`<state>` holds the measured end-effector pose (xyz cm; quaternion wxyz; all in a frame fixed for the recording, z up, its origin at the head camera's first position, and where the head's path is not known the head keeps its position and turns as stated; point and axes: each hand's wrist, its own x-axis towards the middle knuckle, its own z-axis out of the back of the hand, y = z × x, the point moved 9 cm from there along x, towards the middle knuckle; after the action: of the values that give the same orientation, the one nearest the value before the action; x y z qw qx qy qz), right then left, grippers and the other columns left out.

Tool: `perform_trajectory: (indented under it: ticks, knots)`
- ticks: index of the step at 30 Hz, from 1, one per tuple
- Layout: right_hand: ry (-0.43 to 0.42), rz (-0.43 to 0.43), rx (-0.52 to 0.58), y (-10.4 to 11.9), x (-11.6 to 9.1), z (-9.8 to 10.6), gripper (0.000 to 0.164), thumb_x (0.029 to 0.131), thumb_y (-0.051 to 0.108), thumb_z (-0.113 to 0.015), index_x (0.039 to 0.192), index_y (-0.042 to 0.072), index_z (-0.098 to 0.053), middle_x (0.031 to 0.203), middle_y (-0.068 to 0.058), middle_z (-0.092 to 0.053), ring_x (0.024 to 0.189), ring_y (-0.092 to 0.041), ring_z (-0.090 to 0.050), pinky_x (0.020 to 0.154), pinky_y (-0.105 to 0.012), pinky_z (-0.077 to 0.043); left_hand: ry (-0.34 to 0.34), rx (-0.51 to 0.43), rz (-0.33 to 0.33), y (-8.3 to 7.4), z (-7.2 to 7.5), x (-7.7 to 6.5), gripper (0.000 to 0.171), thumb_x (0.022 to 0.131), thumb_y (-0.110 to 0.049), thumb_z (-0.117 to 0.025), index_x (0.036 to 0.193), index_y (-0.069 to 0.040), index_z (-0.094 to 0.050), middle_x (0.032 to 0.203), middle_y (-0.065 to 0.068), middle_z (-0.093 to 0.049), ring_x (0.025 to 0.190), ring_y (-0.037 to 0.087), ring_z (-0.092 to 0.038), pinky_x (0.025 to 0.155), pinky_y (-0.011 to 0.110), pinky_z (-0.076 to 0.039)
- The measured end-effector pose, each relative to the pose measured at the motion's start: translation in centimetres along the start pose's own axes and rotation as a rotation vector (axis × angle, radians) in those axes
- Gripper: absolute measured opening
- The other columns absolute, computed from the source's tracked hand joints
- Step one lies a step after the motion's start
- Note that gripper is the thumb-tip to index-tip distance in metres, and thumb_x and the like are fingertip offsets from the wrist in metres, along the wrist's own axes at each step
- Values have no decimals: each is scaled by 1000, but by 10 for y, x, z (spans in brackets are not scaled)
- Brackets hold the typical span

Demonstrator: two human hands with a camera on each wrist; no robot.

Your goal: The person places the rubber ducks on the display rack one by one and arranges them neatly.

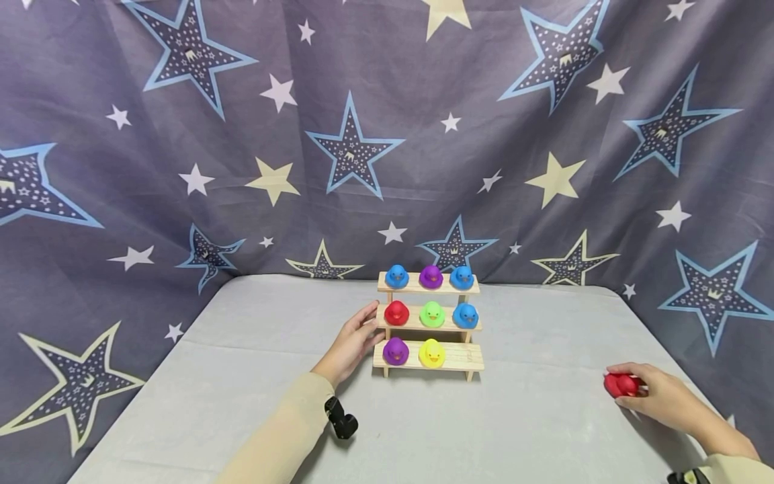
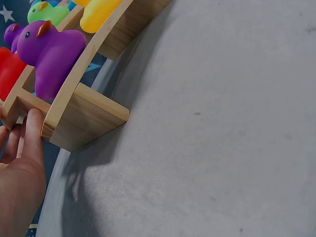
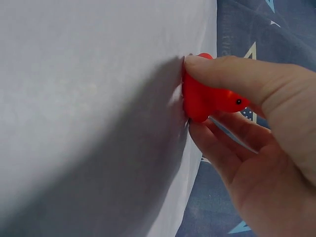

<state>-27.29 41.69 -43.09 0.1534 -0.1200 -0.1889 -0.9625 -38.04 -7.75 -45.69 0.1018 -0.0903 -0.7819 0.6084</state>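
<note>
A three-tier wooden display stand [image 1: 455, 359] carries rubber ducks in rows. My left hand [image 1: 352, 344] is at its left side, fairly straight fingers touching the end of the middle tier; in the left wrist view the fingertips [image 2: 33, 118] lie by the wood below a purple duck [image 2: 49, 57]. Far to the right, my right hand [image 1: 665, 398] pinches a red rubber duck [image 1: 621, 385] between thumb and fingers. The right wrist view has this red duck [image 3: 197, 96] close over the tabletop, thumb on one side and fingertips on the other.
On the top tier sit blue, purple [image 1: 431, 277] and blue ducks. Red [image 1: 396, 313], green [image 1: 432, 314] and blue [image 1: 465, 315] ducks fill the middle one. Below are a purple and a yellow duck [image 1: 432, 353]. A star-patterned curtain [image 1: 411, 134] borders the grey-white table [image 1: 544, 336].
</note>
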Motion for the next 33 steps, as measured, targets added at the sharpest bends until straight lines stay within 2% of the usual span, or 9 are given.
perform_trajectory:
  ticks: [7, 16, 33]
  knots:
    - [-5, 4, 1, 0, -1, 1, 46, 66, 12, -91, 106, 1, -70, 93, -4, -66, 77, 3, -50, 58, -24, -50, 3, 0, -1, 0, 0, 1, 55, 106, -2, -39, 158, 1, -21, 160, 26, -15, 142, 43, -31, 116, 42, -39]
    - [21, -6, 35, 3, 2, 4, 45, 70, 10, -90, 108, -2, -68, 99, -11, -67, 82, 3, -53, 61, -22, -55, 1, -1, 1, 1, 0, 1, 55, 106, -2, -40, 158, 1, -21, 160, 26, -15, 142, 43, -31, 116, 42, -40]
    - [-82, 86, 91, 26, 12, 22, 43, 69, 3, -89, 106, -3, -69, 97, -9, -67, 86, 7, -53, 64, -11, -55, -5, 3, 1, 0, 1, 0, 55, 106, -3, -40, 158, 1, -22, 159, 25, -18, 142, 42, -33, 115, 40, -41]
